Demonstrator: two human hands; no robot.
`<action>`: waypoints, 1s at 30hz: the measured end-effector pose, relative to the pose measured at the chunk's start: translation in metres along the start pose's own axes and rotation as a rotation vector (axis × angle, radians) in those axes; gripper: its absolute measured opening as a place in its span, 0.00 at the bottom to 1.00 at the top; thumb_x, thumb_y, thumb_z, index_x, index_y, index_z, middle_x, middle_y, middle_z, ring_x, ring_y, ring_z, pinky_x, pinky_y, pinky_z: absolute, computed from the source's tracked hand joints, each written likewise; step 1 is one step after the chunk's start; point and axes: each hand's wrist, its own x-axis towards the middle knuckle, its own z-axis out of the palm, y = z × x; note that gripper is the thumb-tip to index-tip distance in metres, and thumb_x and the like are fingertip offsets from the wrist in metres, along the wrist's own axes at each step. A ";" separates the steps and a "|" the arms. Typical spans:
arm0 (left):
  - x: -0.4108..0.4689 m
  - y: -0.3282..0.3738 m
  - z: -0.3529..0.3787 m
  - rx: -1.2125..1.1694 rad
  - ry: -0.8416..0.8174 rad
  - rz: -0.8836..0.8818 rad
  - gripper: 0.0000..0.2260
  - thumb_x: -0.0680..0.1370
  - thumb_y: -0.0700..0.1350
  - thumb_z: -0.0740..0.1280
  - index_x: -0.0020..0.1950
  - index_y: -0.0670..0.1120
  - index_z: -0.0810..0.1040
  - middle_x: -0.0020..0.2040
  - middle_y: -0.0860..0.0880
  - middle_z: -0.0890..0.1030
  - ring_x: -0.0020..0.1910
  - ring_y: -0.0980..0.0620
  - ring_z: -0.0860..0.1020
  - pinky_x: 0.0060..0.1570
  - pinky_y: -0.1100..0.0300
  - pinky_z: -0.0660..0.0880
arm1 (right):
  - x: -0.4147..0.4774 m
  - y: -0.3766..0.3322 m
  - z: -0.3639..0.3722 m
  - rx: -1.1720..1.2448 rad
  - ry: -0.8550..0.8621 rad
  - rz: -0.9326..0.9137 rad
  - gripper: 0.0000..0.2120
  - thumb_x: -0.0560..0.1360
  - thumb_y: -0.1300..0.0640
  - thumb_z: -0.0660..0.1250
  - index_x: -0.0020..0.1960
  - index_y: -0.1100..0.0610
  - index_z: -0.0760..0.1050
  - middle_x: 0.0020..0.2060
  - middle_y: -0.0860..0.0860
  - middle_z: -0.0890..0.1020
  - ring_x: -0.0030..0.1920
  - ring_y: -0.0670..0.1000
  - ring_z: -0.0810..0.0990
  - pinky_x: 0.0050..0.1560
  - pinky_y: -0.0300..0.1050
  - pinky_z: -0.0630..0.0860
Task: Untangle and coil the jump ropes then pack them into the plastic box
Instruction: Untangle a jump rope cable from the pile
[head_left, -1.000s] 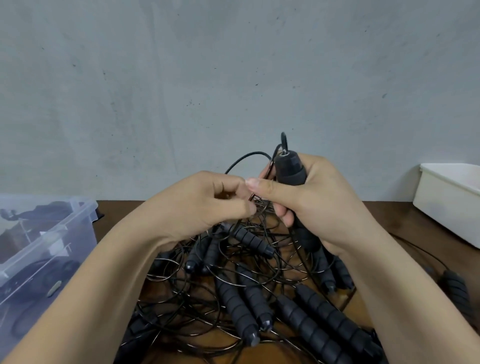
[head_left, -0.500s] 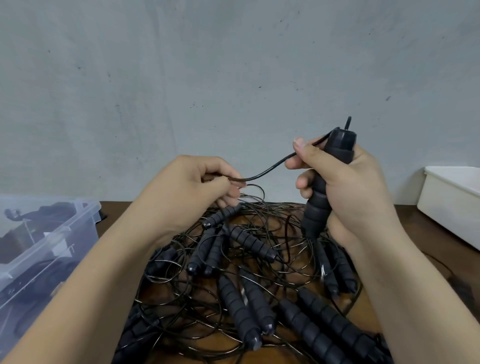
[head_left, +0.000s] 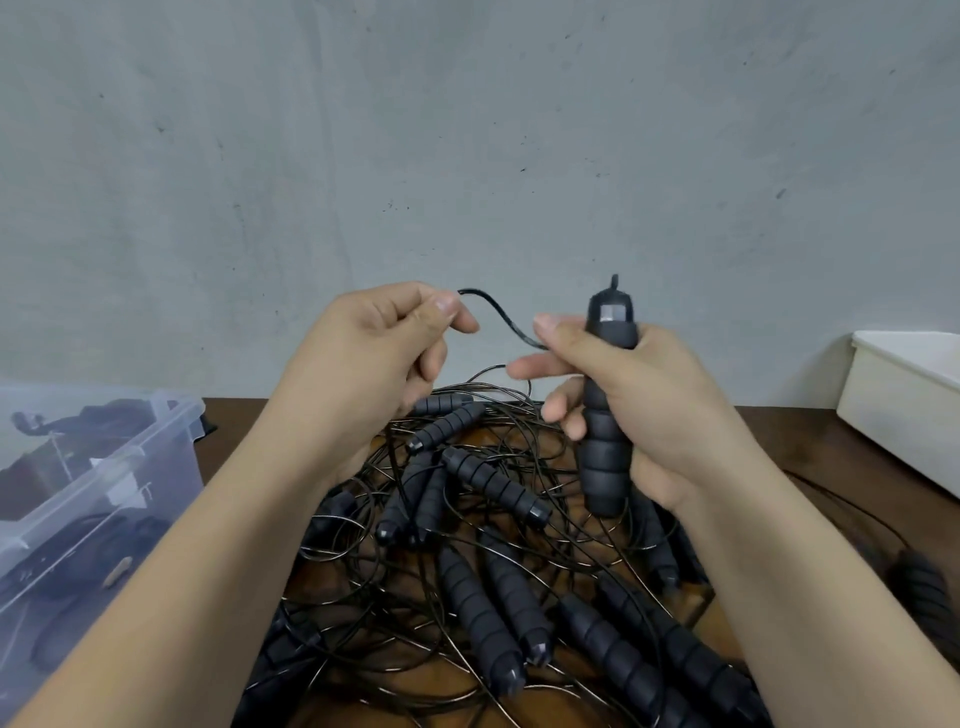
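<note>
Two hands work one rope free at centre frame. Our right hand (head_left: 639, 410) curls its fingers (head_left: 535, 369) round an upright ribbed foam handle (head_left: 602, 441), and our left hand (head_left: 374, 364) pinches the thin glossy cord (head_left: 498, 317) that leaves its cap. We judge this the untangling step. Next we must draw that cord out of the tangled jump ropes (head_left: 493, 545), lower centre on the worktop (head_left: 810, 441), without tightening loops. At the left edge the clear plastic box (head_left: 156, 431) holds dark items.

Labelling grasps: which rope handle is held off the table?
The upright handle gripped by the right hand; every other handle lies in the tangled pile on the table.
</note>
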 end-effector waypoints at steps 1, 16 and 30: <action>0.001 -0.001 -0.001 -0.028 0.034 0.009 0.13 0.87 0.48 0.64 0.51 0.44 0.85 0.31 0.48 0.72 0.25 0.52 0.61 0.24 0.62 0.58 | 0.001 0.001 0.000 0.051 0.039 -0.009 0.15 0.80 0.51 0.74 0.60 0.60 0.80 0.49 0.57 0.90 0.29 0.48 0.78 0.28 0.39 0.73; -0.014 0.007 0.009 0.222 -0.406 -0.006 0.10 0.86 0.50 0.64 0.53 0.47 0.80 0.32 0.46 0.75 0.27 0.52 0.69 0.27 0.66 0.64 | 0.000 0.006 0.005 0.028 -0.224 0.088 0.13 0.78 0.45 0.75 0.47 0.55 0.85 0.42 0.54 0.83 0.30 0.50 0.72 0.32 0.43 0.71; -0.016 0.002 0.007 0.373 -0.623 -0.064 0.15 0.86 0.55 0.62 0.50 0.48 0.82 0.32 0.50 0.66 0.30 0.49 0.70 0.34 0.61 0.69 | 0.004 -0.008 -0.013 0.199 0.130 -0.069 0.07 0.78 0.61 0.74 0.52 0.64 0.80 0.33 0.51 0.79 0.28 0.48 0.72 0.27 0.39 0.69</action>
